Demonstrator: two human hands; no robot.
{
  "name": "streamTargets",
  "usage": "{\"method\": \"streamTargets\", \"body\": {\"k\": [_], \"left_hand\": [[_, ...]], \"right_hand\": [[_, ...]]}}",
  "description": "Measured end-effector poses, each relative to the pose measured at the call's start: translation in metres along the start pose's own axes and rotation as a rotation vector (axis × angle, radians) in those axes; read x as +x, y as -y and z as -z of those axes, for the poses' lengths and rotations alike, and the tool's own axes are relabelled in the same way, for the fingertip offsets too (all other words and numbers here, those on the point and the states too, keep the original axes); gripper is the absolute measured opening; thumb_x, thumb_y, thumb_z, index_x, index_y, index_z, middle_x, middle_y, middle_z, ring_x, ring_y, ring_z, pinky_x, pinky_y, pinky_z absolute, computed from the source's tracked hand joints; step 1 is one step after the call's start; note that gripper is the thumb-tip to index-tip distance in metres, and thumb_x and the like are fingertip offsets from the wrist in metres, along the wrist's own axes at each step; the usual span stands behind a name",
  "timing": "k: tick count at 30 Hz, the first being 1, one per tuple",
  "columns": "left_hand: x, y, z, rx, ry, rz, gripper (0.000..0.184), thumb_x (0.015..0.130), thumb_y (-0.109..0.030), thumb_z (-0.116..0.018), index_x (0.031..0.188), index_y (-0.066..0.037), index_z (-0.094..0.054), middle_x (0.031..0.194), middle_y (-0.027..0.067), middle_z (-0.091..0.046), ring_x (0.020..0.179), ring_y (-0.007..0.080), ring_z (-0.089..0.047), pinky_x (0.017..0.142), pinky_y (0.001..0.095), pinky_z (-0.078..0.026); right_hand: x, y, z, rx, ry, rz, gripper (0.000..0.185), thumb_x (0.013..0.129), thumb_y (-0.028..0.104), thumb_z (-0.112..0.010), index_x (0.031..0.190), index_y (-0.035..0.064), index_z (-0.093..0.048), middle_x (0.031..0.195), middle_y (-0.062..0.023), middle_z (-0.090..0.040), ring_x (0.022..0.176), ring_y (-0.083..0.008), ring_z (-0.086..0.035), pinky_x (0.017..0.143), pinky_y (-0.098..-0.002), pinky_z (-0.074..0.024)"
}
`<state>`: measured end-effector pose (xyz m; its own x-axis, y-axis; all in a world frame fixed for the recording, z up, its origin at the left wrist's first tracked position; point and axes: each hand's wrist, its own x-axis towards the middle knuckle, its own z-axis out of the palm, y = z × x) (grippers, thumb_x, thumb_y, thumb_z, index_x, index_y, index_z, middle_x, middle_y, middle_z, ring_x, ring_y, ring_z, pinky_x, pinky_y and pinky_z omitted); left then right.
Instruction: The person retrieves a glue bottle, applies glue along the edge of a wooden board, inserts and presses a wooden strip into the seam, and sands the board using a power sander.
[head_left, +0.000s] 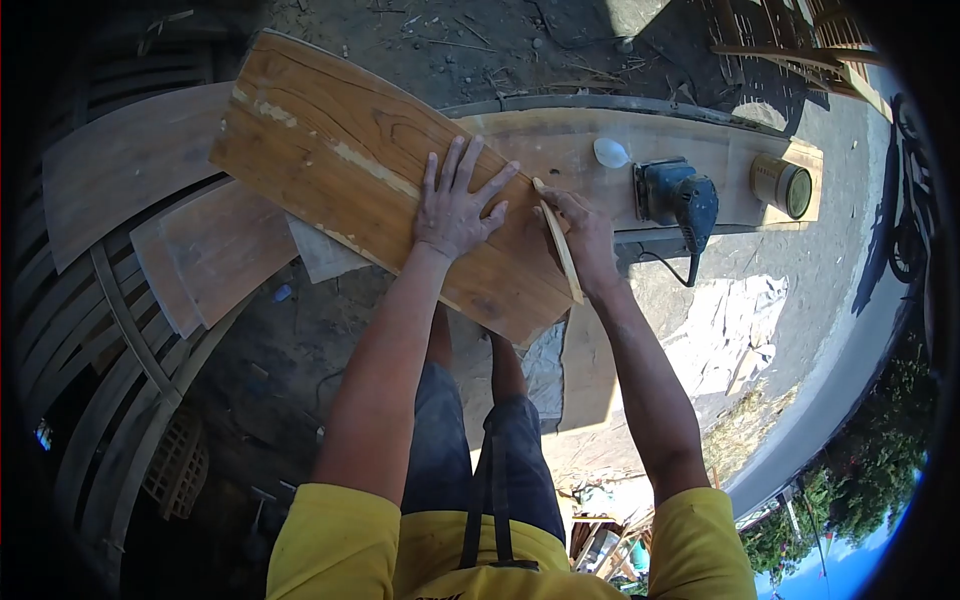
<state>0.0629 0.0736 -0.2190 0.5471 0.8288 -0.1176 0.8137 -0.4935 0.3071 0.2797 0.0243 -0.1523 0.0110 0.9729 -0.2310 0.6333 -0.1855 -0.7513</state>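
Note:
A brown wooden board (330, 150) with pale filler-like patches along its grain lies at a slant before me. My left hand (460, 205) rests flat on its upper face, fingers spread. At the board's right end, my right hand (585, 235) is closed around a thin, pale, wood-coloured strip (560, 245). The strip runs along the board's end; whether it touches the board I cannot tell. Beyond my right hand, a blue electric sander (665, 195) sits on a lighter board (730, 160) beneath.
A small white object (610, 152) and an open-ended can (780, 186) are near the sander. Curved wooden panels (130, 150) lean at left by a slatted frame (130, 320). White sheeting (730, 330) covers ground at right. The sander's cord (655, 258) loops below it.

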Motion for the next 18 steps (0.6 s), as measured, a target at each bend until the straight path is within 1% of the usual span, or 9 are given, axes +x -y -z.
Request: {"method": "streamTargets", "body": {"k": [2,7,9,10,12,13,15,16,18], "left_hand": [[0.001,0.000,0.000,-0.008,0.001,0.003,0.065,0.097,-0.051,-0.064,0.158,-0.050,-0.043,0.173,0.0094,-0.021,0.162,0.0347,-0.016,0.128,0.0658,-0.019],[0.000,0.000,0.000,-0.025,-0.011,-0.004,0.065,0.097,-0.050,-0.065,0.158,-0.050,-0.044,0.172,0.0097,-0.021,0.162,0.0346,-0.016,0.128,0.0665,-0.017],[0.000,-0.001,0.000,-0.005,0.004,-0.007,0.064,0.097,-0.049,-0.064,0.158,-0.051,-0.044,0.172,0.0119,-0.021,0.162,0.0367,-0.016,0.127,0.0673,-0.016],[-0.003,-0.001,0.001,-0.004,0.010,-0.014,0.064,0.097,-0.049,-0.064,0.158,-0.051,-0.044,0.172,0.0119,-0.021,0.162,0.0367,-0.016,0.127,0.0673,-0.016],[0.000,-0.001,0.001,0.022,-0.020,-0.055,0.063,0.098,-0.046,-0.064,0.157,-0.053,-0.044,0.170,0.0154,-0.020,0.161,0.0408,-0.014,0.126,0.0705,-0.015],[0.001,-0.002,0.001,0.020,-0.017,-0.079,0.063,0.098,-0.046,-0.064,0.157,-0.053,-0.044,0.170,0.0154,-0.020,0.161,0.0408,-0.014,0.126,0.0705,-0.015],[0.001,-0.002,0.000,0.095,-0.030,-0.100,0.061,0.098,-0.044,-0.063,0.156,-0.054,-0.045,0.169,0.0182,-0.019,0.160,0.0447,-0.013,0.125,0.0740,-0.013],[0.000,-0.002,0.000,0.092,-0.029,-0.115,0.061,0.098,-0.044,-0.063,0.156,-0.054,-0.045,0.169,0.0182,-0.019,0.160,0.0447,-0.013,0.125,0.0740,-0.013],[0.002,-0.002,0.000,0.092,-0.003,-0.100,0.061,0.098,-0.043,-0.064,0.155,-0.054,-0.046,0.168,0.0184,-0.019,0.159,0.0456,-0.013,0.124,0.0762,-0.012]], "right_hand": [[-0.005,-0.003,-0.001,0.049,-0.029,-0.014,0.029,0.097,0.017,-0.073,0.123,0.0046,-0.074,0.117,-0.0194,-0.075,0.105,-0.0388,-0.073,0.089,-0.0421,-0.0584],[-0.002,-0.006,0.002,0.040,-0.011,0.042,0.031,0.095,0.015,-0.074,0.124,0.0041,-0.073,0.119,-0.0198,-0.074,0.108,-0.0397,-0.072,0.092,-0.0433,-0.0577],[0.000,-0.008,0.004,-0.072,0.023,0.106,0.032,0.095,0.014,-0.075,0.126,0.0046,-0.073,0.118,-0.0181,-0.076,0.105,-0.0363,-0.075,0.091,-0.0404,-0.0592],[-0.002,-0.007,0.003,-0.068,0.019,0.100,0.032,0.095,0.014,-0.075,0.126,0.0046,-0.073,0.118,-0.0181,-0.076,0.105,-0.0363,-0.075,0.091,-0.0404,-0.0592],[0.001,-0.007,0.004,-0.069,0.031,0.078,0.032,0.096,0.016,-0.074,0.126,0.0047,-0.074,0.117,-0.0181,-0.076,0.105,-0.0365,-0.074,0.090,-0.0406,-0.0587],[0.000,-0.007,0.004,-0.070,0.012,0.063,0.032,0.096,0.016,-0.074,0.126,0.0047,-0.074,0.117,-0.0181,-0.076,0.105,-0.0365,-0.074,0.090,-0.0406,-0.0587],[-0.003,-0.007,0.004,-0.036,0.044,0.036,0.031,0.095,0.015,-0.073,0.124,0.0049,-0.071,0.116,-0.0177,-0.074,0.106,-0.0389,-0.071,0.089,-0.0454,-0.0576],[-0.007,-0.006,0.006,-0.038,0.032,0.025,0.031,0.095,0.015,-0.073,0.124,0.0049,-0.071,0.116,-0.0177,-0.074,0.106,-0.0389,-0.071,0.089,-0.0454,-0.0576],[-0.011,-0.006,0.013,0.007,-0.128,0.054,0.025,0.098,0.015,-0.072,0.121,0.0051,-0.072,0.111,-0.0170,-0.076,0.100,-0.0364,-0.074,0.086,-0.0423,-0.0587]]}}
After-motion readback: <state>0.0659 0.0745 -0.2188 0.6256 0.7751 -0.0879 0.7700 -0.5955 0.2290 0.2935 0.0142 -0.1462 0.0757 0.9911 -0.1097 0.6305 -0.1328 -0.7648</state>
